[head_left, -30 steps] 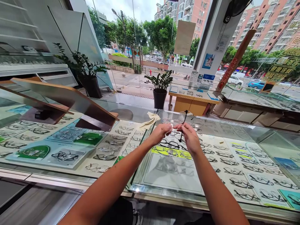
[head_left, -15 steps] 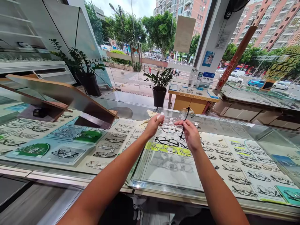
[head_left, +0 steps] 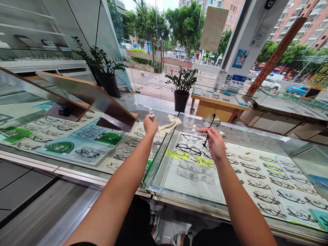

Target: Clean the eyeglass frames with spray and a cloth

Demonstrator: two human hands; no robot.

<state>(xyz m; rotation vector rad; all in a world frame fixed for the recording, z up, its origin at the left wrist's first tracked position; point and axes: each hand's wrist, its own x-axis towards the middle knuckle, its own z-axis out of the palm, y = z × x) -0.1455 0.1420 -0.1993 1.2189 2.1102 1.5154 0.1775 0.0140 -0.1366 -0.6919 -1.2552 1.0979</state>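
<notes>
Left hand [head_left: 150,125]: fingers closed around a small bottle [head_left: 151,111], top upward, above the left-hand case. It is likely light and firm; grip the body, leaving the top free. Contents: hidden by the hand.

Cloth [head_left: 169,125]: lies crumpled on the glass between the hands. Likely soft; pick up by any fold.

Right hand [head_left: 217,145]: thumb and fingers pinched on the dark-armed eyeglasses [head_left: 212,120], above the right-hand case. These are likely light, with fragile, easily smudged lenses. Hold by the frame; do not bend the arms.

Containers:
- Left display case [head_left: 28,158]: eyeglass frames in rows, coloured panels.
- Dark pots [head_left: 111,87] [head_left: 181,101]: one leafy plant each.
- Right display case [head_left: 194,202]: further rows of frames, yellow strips.
</notes>
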